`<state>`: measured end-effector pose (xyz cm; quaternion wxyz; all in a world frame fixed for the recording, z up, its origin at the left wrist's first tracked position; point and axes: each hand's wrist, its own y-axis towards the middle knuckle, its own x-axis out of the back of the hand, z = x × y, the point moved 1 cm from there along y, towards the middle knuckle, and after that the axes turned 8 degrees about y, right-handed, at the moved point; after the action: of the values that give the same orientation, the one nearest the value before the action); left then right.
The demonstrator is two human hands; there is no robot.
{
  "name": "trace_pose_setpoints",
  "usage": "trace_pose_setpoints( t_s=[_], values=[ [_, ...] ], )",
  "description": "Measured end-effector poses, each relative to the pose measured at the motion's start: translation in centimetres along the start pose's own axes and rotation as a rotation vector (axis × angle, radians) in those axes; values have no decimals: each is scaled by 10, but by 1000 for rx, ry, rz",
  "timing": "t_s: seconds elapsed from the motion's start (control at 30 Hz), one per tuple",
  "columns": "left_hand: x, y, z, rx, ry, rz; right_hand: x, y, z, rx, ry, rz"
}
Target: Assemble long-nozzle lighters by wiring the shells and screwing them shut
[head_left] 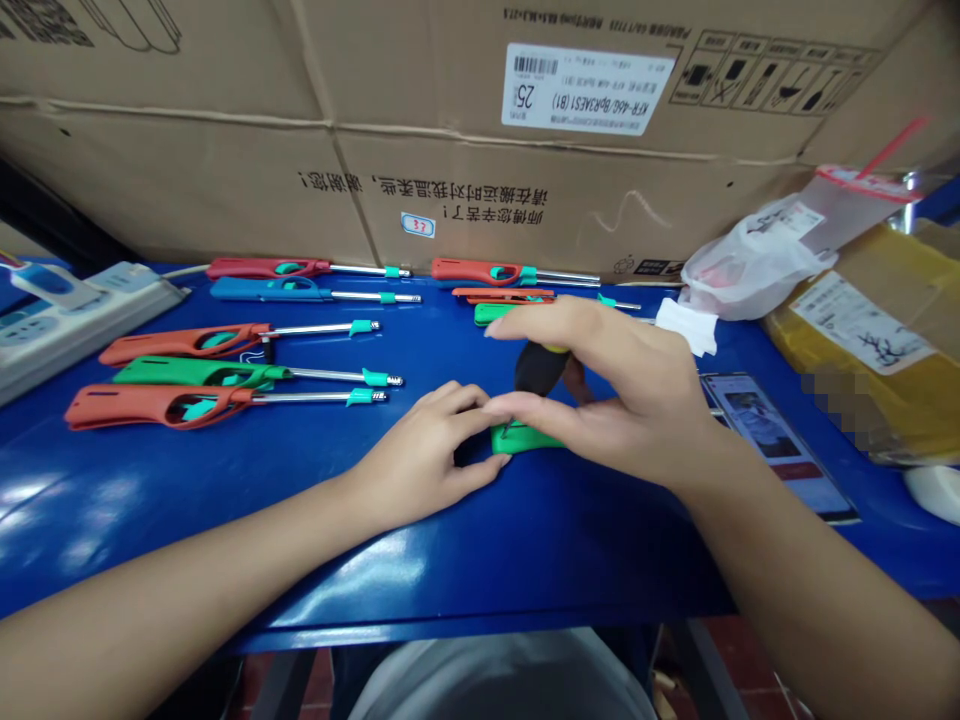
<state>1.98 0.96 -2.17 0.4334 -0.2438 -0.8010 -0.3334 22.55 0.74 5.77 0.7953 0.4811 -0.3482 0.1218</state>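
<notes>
My right hand [637, 390] is closed around the black handle of a screwdriver [538, 370], whose thin shaft points down at a green long-nosed lighter [529, 439]. The screwdriver tip is close to the lighter's near end; whether it touches a screw I cannot tell. With thumb and fingers, my left hand [435, 445] pinches that end of the green lighter against the blue table. The rest of this lighter is hidden under my right hand. Behind my right hand lie an orange lighter [484, 271], a thin orange lighter part [504, 296] and another green piece [491, 314], partly covered.
Several lighters lie at left, among them an orange one [157, 407], a green one [180, 371] and a blue one [270, 289]. A power strip [112, 305] is farther left. A cardboard box [420, 130] stands behind. A phone [780, 445], plastic bag [739, 262] and yellow package [892, 300] are at right.
</notes>
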Motion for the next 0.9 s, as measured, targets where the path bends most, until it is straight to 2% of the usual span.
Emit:
trace_pose_setpoints(
  t_s=[0.07, 0.2, 0.4, 0.57, 0.63, 0.77, 0.9],
  values=[
    [0, 0, 0, -6, -2, 2, 0, 0, -1, 15, 2, -2],
    [0, -1, 0, 4, -14, 18, 0, 0, 0, -2, 159, 89],
    [1, 0, 0, 19, -7, 36, -3, -1, -7, 50, -16, -66],
    [1, 0, 0, 8, -14, 21, 0, -1, -9, 23, 94, 105],
    [0, 0, 0, 3, -8, 17, 0, -2, -9, 25, 101, 92],
    [0, 0, 0, 3, 20, 11, -3, -3, -8, 32, -41, 11],
    [0, 0, 0, 4, 3, 25, -2, -2, -6, 12, 41, 88]
  ],
)
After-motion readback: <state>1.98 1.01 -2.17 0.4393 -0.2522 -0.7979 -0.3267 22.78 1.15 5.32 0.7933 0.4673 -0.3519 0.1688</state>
